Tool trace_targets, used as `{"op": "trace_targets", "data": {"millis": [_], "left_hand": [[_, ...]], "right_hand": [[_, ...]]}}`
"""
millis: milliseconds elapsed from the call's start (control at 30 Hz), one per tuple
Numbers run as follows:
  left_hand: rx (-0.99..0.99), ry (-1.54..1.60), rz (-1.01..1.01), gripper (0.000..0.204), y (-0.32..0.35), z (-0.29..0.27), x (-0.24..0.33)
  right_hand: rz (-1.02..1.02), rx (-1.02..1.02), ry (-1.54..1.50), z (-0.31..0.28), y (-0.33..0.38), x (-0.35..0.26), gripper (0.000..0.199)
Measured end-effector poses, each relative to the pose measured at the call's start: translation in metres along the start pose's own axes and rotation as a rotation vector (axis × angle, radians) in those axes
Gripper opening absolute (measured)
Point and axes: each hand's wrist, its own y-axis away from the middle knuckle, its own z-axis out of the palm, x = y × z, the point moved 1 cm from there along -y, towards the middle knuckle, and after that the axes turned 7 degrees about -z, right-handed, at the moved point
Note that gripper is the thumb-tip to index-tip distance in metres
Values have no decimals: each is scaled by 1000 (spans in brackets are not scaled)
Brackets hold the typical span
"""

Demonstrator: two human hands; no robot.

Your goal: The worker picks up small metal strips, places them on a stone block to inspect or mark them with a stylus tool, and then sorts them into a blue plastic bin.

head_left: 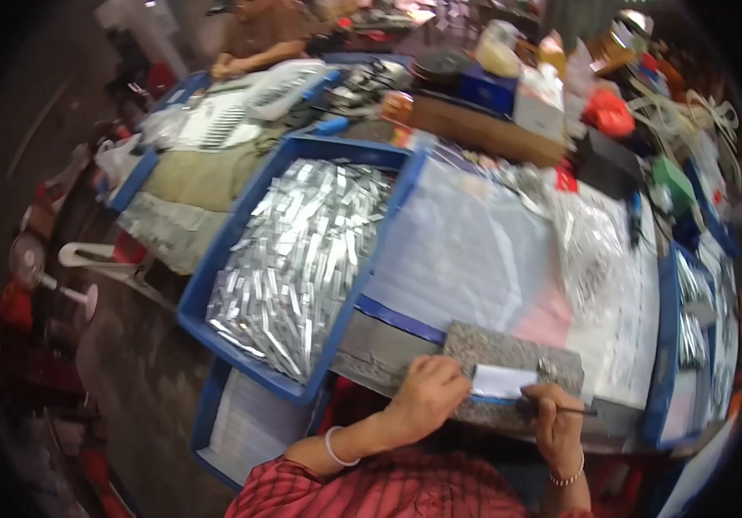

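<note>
A bright white rectangular piece with a blue lower edge lies on a grey speckled stone block at the table's near edge. My left hand rests at the block's left side, fingers curled together by the left end of the piece. What those fingers hold, if anything, is hidden. At the piece's right end, my right hand pinches a thin dark rod-shaped tool, which sticks out to the right. A small shiny piece sits on the block's right part.
Left of the block, a blue tray is heaped with shiny metal strips, above a lower blue tray. Clear plastic bags, boxes and another blue tray lie right and beyond. A person sits across the table.
</note>
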Motion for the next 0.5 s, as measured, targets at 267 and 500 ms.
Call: {"op": "trace_targets", "data": {"millis": [267, 500], "left_hand": [[22, -11, 15, 17, -15, -8, -7], [-11, 19, 10, 18, -10, 1, -7]], "right_hand": [[77, -56, -197, -4, -23, -6, 19], [54, -105, -184, 2, -27, -4, 19]]}}
